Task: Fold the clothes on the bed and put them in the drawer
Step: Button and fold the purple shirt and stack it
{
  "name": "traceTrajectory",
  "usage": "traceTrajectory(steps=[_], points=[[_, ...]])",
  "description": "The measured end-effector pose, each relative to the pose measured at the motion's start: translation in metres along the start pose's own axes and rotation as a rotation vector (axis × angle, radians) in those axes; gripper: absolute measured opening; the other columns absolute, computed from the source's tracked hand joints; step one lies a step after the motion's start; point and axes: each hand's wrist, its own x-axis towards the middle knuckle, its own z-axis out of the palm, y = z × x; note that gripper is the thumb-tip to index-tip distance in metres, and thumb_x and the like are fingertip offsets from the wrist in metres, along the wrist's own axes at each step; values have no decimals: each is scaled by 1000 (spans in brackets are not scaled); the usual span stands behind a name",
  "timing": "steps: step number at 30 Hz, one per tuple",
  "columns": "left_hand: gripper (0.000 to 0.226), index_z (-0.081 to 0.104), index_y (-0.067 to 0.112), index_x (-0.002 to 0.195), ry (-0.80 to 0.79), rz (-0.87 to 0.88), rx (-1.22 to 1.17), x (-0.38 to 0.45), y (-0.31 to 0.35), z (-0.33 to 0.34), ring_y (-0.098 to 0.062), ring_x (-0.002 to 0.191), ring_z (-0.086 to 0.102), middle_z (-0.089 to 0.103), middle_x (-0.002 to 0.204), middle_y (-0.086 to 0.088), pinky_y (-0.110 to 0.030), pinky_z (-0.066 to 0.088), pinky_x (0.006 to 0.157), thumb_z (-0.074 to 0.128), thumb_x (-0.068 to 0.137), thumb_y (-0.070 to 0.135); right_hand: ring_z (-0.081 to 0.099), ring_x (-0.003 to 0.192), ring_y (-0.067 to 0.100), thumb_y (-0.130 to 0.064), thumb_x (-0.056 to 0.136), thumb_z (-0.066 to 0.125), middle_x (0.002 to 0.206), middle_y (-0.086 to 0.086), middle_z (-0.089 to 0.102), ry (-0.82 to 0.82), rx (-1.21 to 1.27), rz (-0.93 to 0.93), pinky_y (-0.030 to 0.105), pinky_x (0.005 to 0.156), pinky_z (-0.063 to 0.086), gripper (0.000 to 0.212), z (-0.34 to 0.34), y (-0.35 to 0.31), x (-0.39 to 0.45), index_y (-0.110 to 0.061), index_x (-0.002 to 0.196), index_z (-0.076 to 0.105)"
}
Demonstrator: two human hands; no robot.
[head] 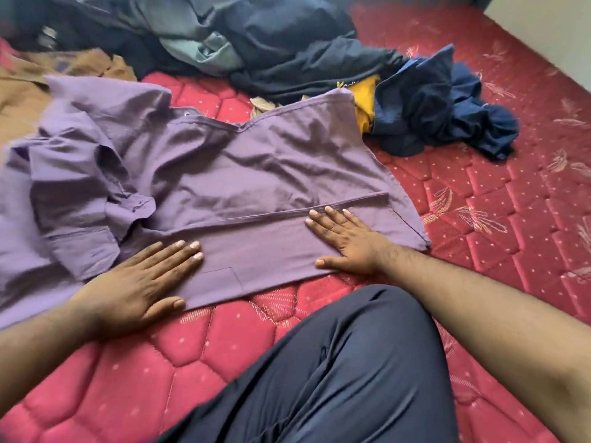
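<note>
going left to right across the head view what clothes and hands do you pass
brown garment → left hand → right hand → yellow cloth → dark blue garment

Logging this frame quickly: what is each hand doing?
Left hand: open, pressing flat on the purple shirt.
Right hand: open, flat on the same shirt.

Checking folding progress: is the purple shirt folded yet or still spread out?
Partly folded: the purple shirt has its near edge turned over, both hands flat on it; its sleeves are bunched.
</note>
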Motion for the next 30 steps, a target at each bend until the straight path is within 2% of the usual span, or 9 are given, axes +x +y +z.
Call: traceTrajectory(steps=[3,5,11,14,16,18,20,24,30], points=[[76,16,18,158,-63,-115,-92,-72,-24,1,-21,149,24,20,164,-1,-24,11,117,32,98,61,-11,150,22,-68,92,34,162,-4,-18,-204,-105,128,57,118,-5,88,-36,-28,8,-29,154,-14],[75,17,22,158,-41,-180,-94,-84,-21,-1,-19,145,33,22,164,2,-25,13,115,29,98,64,-4,151,23,-55,95,43,164,3,-10,-175,-114,148,59,118,0,85,-57,-76,18,-22,156,-6],[71,12,32,158,-46,-265,-156,-93,-14,-1,-12,143,32,25,161,7,-28,6,116,20,98,69,-17,149,22,-76,88,27,162,-9,-17,-4,180,-14,64,111,-15,82,-32,-257,62,-39,154,-7],[76,1,50,153,-37,-369,-182,-127,-26,2,-15,149,-4,0,161,17,-27,-25,112,1,85,84,-20,148,18,-90,72,13,160,-16,-20,32,176,67,59,112,-19,94,-20,-258,61,-46,151,-11],[71,13,55,150,63,-547,-338,-141,-31,6,-8,150,-7,2,158,24,-25,-35,103,13,85,84,-8,151,17,-86,78,20,162,-17,-9,-20,169,83,57,116,-8,87,-32,-248,60,-45,153,0],[59,55,42,136,341,-769,-524,-141,-25,-3,-6,145,30,43,149,19,-36,-12,117,34,90,71,30,144,23,-76,87,30,155,-8,35,74,155,58,51,115,25,69,-50,-253,62,-35,141,45],[52,76,30,103,570,-861,-493,-134,-20,-12,-14,111,65,73,110,10,-44,26,104,38,86,60,61,112,29,-65,91,38,115,4,68,230,96,35,38,86,50,56,-66,-275,66,-21,106,69],[31,77,15,88,648,-786,-488,-128,-17,-21,-29,77,70,76,85,-4,-38,51,74,53,84,34,64,102,34,-64,85,56,106,8,69,437,397,213,37,77,49,48,-85,-331,81,-19,99,65],[39,76,0,102,578,-779,-808,-129,-11,-16,-25,103,66,73,106,-14,-15,41,89,49,77,-13,63,109,32,-45,85,65,115,11,67,339,567,373,36,85,50,34,-89,-385,106,-23,111,63]])
